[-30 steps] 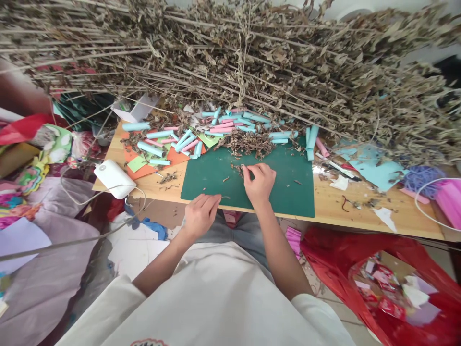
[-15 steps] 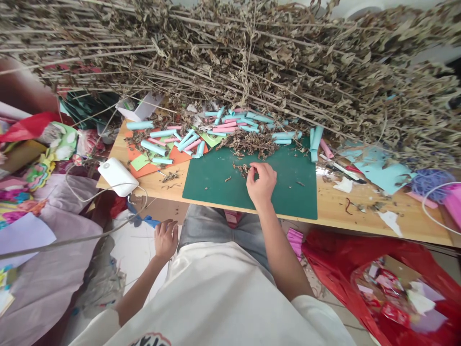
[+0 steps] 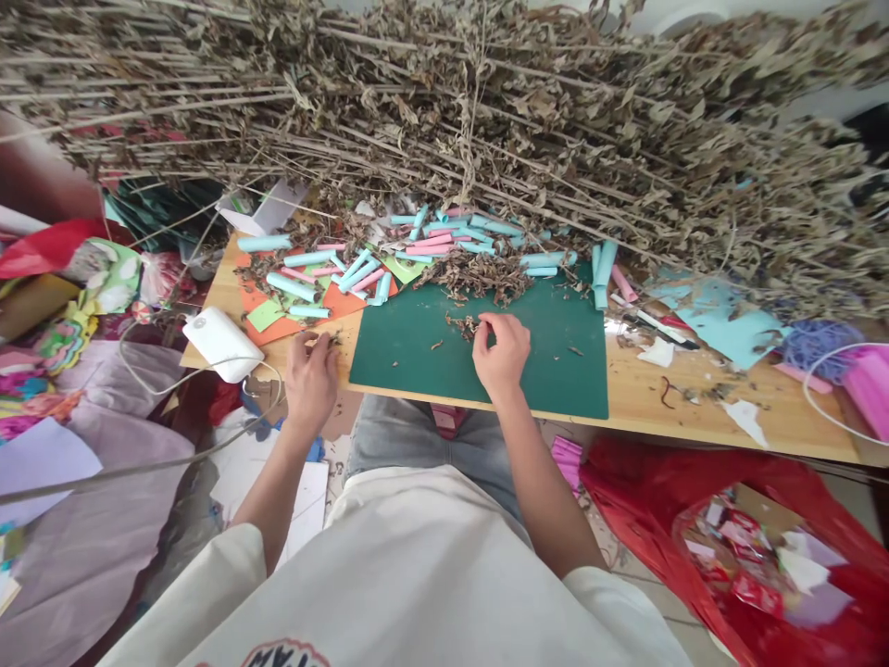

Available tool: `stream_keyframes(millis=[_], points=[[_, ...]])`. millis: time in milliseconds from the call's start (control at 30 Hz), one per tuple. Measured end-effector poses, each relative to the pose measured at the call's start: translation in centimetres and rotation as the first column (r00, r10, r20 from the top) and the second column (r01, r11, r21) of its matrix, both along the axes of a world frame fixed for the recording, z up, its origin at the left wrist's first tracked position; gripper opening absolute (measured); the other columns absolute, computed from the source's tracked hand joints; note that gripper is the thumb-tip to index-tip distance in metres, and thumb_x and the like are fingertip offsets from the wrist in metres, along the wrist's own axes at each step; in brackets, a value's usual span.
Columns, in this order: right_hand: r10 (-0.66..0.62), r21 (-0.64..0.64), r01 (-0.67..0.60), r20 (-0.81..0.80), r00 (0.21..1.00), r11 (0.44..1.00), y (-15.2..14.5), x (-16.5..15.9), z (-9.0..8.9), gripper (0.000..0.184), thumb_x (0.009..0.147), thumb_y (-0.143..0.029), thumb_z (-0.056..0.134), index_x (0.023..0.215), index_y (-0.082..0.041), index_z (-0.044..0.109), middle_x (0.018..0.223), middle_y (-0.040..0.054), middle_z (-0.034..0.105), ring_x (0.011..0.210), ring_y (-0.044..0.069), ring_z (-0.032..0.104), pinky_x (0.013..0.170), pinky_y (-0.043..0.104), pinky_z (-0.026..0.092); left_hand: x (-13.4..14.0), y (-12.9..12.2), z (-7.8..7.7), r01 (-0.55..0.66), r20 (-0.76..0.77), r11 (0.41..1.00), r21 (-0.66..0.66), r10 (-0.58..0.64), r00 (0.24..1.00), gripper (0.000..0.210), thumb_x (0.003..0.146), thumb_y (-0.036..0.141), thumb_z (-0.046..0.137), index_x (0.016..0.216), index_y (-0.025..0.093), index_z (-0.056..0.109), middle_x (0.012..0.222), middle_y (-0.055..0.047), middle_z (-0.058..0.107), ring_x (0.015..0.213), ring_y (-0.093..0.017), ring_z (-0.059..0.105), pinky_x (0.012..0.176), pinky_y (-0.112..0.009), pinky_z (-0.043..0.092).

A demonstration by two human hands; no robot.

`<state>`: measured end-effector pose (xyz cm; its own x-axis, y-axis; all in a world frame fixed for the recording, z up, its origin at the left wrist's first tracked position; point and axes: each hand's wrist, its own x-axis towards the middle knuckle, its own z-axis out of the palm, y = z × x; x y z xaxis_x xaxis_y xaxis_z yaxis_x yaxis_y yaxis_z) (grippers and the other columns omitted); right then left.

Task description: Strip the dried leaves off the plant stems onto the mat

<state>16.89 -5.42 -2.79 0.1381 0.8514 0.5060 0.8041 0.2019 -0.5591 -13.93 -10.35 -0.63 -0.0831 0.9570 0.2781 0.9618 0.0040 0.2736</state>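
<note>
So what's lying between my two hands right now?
In the head view, from the left hand to the right hand: a strip of wooden table, then green mat with a few dried plant bits.

text: shirt (image 3: 431, 565) | dark-lettered print (image 3: 286, 655) | cut off, wording unreadable

There's room, from where I stand, to cross the green mat (image 3: 417, 369) between the left hand (image 3: 310, 380) and the right hand (image 3: 501, 357). Beyond, crumbled leaves (image 3: 479, 276) and paper tubes (image 3: 290, 286) crowd the way, then dried stalks (image 3: 417, 102); leftward, a white device (image 3: 223, 343) and looping cable (image 3: 181, 462) obstruct.
</note>
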Motion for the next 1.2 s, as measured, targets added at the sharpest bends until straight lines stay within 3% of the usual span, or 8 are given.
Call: stream_keyframes(millis=[167, 333, 467, 567, 667, 767, 1033, 1200], points=[[-0.027, 0.041, 0.03, -0.074, 0.997, 0.999, 0.1, 0.1, 0.1, 0.02, 0.089, -0.019, 0.046, 0.095, -0.02, 0.065, 0.092, 0.0083, 0.068, 0.09, 0.02, 0.063, 0.084, 0.035, 0.048, -0.7, 1.3, -0.4, 0.025, 0.0, 0.999, 0.035, -0.025, 1.0, 0.03, 0.099, 0.03, 0.044, 0.107, 0.016, 0.069, 0.108, -0.013, 0.06, 0.099, -0.026, 0.056, 0.088, -0.04, 0.047], [-0.048, 0.076, 0.065, -0.201, 0.978, 0.995, 0.2, 0.4, 0.1, 0.034, 0.083, -0.008, 0.038, 0.101, -0.02, 0.064, 0.092, 0.0082, 0.067, 0.088, 0.019, 0.063, 0.083, 0.034, 0.052, 0.3, 1.7, 0.4, 0.085, -0.009, 0.975, 0.207, -0.085, 0.996, 0.022, 0.099, 0.029, 0.05, 0.099, 0.017, 0.069, 0.101, -0.011, 0.061, 0.097, -0.026, 0.055, 0.086, -0.043, 0.047], [-0.035, 0.079, 0.056, -0.246, 0.969, 0.995, 0.1, 0.3, 0.6, 0.032, 0.085, -0.011, 0.039, 0.104, -0.02, 0.063, 0.092, 0.0087, 0.066, 0.089, 0.02, 0.063, 0.084, 0.037, 0.052, 5.2, 2.2, 2.4, 0.23, 0.057, 0.924, 0.305, -0.258, 0.964, 0.014, 0.097, 0.024, 0.055, 0.103, 0.019, 0.067, 0.103, -0.008, 0.066, 0.096, -0.023, 0.057, 0.089, -0.043, 0.046], [0.014, 0.095, 0.011, -0.256, 0.966, 0.995, -0.2, 0.2, 1.3, 0.026, 0.089, -0.017, 0.042, 0.105, -0.019, 0.063, 0.093, 0.0094, 0.067, 0.089, 0.02, 0.064, 0.082, 0.037, 0.053, 10.4, 3.4, 3.1, 0.42, 0.137, 0.863, 0.281, -0.47, 0.872, 0.016, 0.098, 0.024, 0.052, 0.103, 0.019, 0.066, 0.108, -0.008, 0.07, 0.103, -0.023, 0.059, 0.092, -0.039, 0.047], [0.105, 0.068, -0.09, -0.265, 0.958, 0.994, -0.6, 0.6, 1.9, 0.024, 0.092, -0.022, 0.046, 0.108, -0.019, 0.064, 0.094, 0.0085, 0.068, 0.084, 0.018, 0.064, 0.078, 0.035, 0.055, 14.3, 5.3, 2.5, 0.509, 0.197, 0.83, 0.229, -0.551, 0.811, 0.021, 0.101, 0.026, 0.045, 0.104, 0.017, 0.064, 0.098, -0.008, 0.071, 0.093, -0.02, 0.062, 0.085, -0.035, 0.049], [0.193, 0.026, -0.193, -0.246, 0.95, 0.981, -0.9, 1.2, 1.9, 0.022, 0.093, -0.027, 0.051, 0.108, -0.02, 0.065, 0.094, 0.0076, 0.071, 0.085, 0.018, 0.066, 0.081, 0.035, 0.055, 16.2, 6.7, 1.4, 0.559, 0.21, 0.791, 0.249, -0.607, 0.766, 0.024, 0.102, 0.026, 0.043, 0.104, 0.016, 0.064, 0.097, -0.009, 0.07, 0.092, -0.02, 0.062, 0.084, -0.033, 0.049], [0.223, 0.032, -0.22, -0.145, 0.964, 0.975, -0.2, 1.7, 1.1, 0.019, 0.096, -0.03, 0.051, 0.1, -0.022, 0.068, 0.093, 0.0073, 0.072, 0.086, 0.019, 0.067, 0.082, 0.037, 0.055, 16.6, 7.2, -0.2, 0.585, 0.26, 0.755, 0.295, -0.653, 0.711, 0.023, 0.1, 0.023, 0.045, 0.108, 0.014, 0.065, 0.098, -0.01, 0.069, 0.093, -0.02, 0.061, 0.085, -0.033, 0.051], [0.263, 0.046, -0.259, -0.094, 0.96, 0.965, 0.3, 1.6, 0.9, 0.019, 0.096, -0.027, 0.049, 0.099, -0.022, 0.067, 0.094, 0.0074, 0.071, 0.088, 0.02, 0.065, 0.083, 0.036, 0.054, 16.5, 7.1, -0.8, 0.556, 0.311, 0.771, 0.31, -0.635, 0.707, 0.024, 0.101, 0.025, 0.045, 0.109, 0.015, 0.066, 0.1, -0.01, 0.069, 0.093, -0.019, 0.061, 0.085, -0.034, 0.053]])
